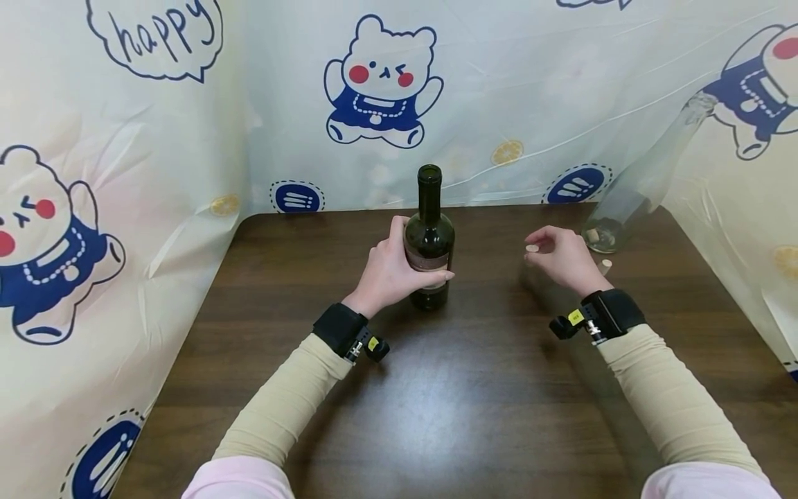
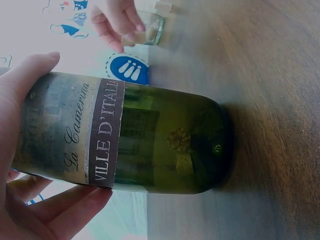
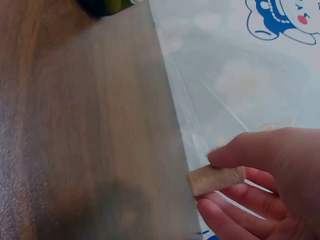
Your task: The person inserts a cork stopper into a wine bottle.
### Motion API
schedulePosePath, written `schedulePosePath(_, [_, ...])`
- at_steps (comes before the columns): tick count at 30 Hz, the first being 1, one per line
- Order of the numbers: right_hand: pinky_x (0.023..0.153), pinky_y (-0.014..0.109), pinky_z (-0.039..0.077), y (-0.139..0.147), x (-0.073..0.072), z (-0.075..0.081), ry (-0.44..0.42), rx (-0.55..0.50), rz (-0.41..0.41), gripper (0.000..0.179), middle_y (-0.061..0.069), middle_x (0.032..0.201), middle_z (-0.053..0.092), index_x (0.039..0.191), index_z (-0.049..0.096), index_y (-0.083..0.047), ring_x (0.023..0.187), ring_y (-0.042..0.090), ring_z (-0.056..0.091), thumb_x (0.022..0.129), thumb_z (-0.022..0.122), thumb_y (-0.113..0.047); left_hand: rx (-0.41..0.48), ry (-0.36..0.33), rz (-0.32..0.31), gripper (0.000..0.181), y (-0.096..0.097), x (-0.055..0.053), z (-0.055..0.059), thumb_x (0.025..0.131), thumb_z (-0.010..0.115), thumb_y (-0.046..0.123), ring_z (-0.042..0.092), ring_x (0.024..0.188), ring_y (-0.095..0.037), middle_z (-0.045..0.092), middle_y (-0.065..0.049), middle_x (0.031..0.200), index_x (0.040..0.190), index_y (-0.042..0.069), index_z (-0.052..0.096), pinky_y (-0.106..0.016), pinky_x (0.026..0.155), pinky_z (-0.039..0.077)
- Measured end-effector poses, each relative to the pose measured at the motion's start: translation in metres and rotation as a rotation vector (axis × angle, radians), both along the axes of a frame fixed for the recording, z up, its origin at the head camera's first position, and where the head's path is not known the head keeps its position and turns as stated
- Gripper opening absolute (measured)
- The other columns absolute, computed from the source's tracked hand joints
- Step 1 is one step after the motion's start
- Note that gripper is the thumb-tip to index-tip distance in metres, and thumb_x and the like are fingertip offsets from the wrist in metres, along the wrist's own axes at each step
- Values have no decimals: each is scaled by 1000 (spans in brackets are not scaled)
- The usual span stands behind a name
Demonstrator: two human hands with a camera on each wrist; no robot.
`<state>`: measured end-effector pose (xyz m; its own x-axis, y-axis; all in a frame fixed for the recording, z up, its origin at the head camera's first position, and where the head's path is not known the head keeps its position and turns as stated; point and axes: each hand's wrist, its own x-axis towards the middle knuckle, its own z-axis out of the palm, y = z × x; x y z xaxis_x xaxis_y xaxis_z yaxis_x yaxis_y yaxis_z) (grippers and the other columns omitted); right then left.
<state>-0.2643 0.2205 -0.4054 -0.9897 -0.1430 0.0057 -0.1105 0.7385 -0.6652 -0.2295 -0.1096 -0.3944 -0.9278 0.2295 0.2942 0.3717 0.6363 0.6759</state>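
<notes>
My left hand (image 1: 394,272) grips the body of a green wine bottle (image 1: 430,239), which stands upright and uncapped on the table. Its label faces the left wrist view, and cork-like pieces (image 2: 180,140) show through the glass near its base. Right of the bottle and apart from it, my right hand (image 1: 564,260) pinches a small cork (image 3: 215,180) between thumb and fingers above the table. Another cork (image 1: 605,266) is beside the right wrist, partly hidden by it. Behind that hand stands a clear glass bottle (image 1: 648,170) with a cork (image 1: 593,235) in its bottom.
Dark brown wooden table (image 1: 424,416) lies under both hands. A printed cloth (image 1: 499,83) with bear drawings hangs behind the back edge and along both sides. Each wrist wears a black strap with a small camera (image 1: 377,348).
</notes>
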Motion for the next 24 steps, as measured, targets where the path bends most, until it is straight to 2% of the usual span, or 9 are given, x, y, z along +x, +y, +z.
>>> schedulePosePath(7, [80,47,52,-10,1,18,93,-35,-49,32,22,114,72,120,68,-2,99,33,67,94,71,-19,-5,16,0,100,1,0,0,66,83,65,69,100,-17,72,-2,120,141,19,36,-42,82,58])
schedulePosePath(13, [79,42,52,-20,0,36,183,-67,-38,32,17,110,74,117,69,-4,94,29,68,93,73,-25,2,4,-4,100,0,0,-1,67,83,65,69,100,-16,71,-2,122,141,19,35,-41,83,58])
schedulePosePath(19, [77,33,50,-33,0,67,305,-98,-10,35,15,106,77,114,73,-5,91,28,74,91,75,-31,0,1,-3,100,1,0,-2,67,84,64,69,99,-16,71,-2,122,141,19,35,-40,82,58])
schedulePosePath(24, [77,27,49,-46,3,92,357,-120,15,37,13,110,76,115,73,-6,93,28,74,89,78,-31,-4,13,-6,99,0,-1,-1,67,83,64,69,99,-16,71,-2,121,141,19,35,-40,82,58])
